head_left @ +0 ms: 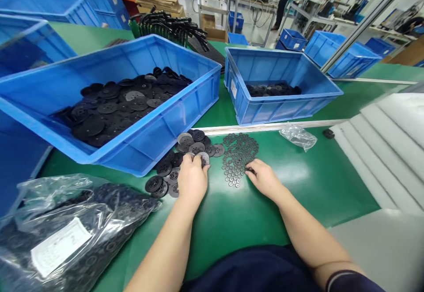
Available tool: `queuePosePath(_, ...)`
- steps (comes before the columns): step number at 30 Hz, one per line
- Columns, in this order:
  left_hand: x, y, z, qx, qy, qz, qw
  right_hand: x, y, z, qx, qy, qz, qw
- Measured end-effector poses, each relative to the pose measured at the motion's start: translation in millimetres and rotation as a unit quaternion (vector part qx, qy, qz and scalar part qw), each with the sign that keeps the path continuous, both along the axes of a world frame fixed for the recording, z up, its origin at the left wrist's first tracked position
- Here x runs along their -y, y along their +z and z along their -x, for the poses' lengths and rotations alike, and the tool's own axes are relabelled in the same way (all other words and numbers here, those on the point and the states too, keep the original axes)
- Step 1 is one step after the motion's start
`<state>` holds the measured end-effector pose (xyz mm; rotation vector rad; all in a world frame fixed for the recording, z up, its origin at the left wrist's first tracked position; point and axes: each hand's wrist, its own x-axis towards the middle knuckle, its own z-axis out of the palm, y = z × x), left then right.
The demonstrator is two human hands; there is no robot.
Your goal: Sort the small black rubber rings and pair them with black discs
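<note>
My left hand [193,178] is closed on a grey-black plastic disc [205,158] at the right side of a loose heap of such discs [186,142]. More discs lie under and beside its fingers. To the right, small dark rings [239,153] are spread flat on the green tabletop [225,225]. My right hand [264,178] is at their right edge, thumb and fingers pinched together. A bit of something dark shows between those fingertips, too small to make out.
A large blue bin [185,115] of black discs stands behind the heap. Another blue bin [281,106] with dark parts is back right. A clear bag of black parts [109,234] lies front left, a crumpled plastic bag [298,136] and white foam sheets [374,150] right.
</note>
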<state>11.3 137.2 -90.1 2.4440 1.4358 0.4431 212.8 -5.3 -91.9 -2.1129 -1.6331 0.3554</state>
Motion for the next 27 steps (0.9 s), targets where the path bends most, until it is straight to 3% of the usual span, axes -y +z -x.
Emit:
queuePosePath(4,-1.9,-1.9,4.0,0.035,-0.006,-0.005,0.999,-4.1,5.3,2.1,-0.052,-0.007,-0.015,0.999)
queuePosePath(8,0.4,-4.9,5.4,0.176,0.024,0.035,0.983,-15.1,12.7,21.5,-0.129,-0.011,-0.091,0.987)
queuePosePath(11,10.1,-1.9,1.2,0.302,0.022,0.133,0.944,-23.8,15.0,42.4,-0.167,0.015,-0.139,0.976)
queuePosePath(15,28.3,1.8,-8.2,0.413,-0.019,0.365,0.834,-26.5,9.7,57.8,-0.165,0.054,-0.167,0.971)
queuePosePath(18,36.2,0.7,-14.1,0.450,-0.013,0.442,0.776,-25.2,5.1,58.2,-0.146,0.060,-0.166,0.973)
queuePosePath(27,31.0,4.6,-11.1,0.448,-0.034,0.508,0.735,-24.5,6.8,61.5,-0.161,0.014,-0.186,0.969)
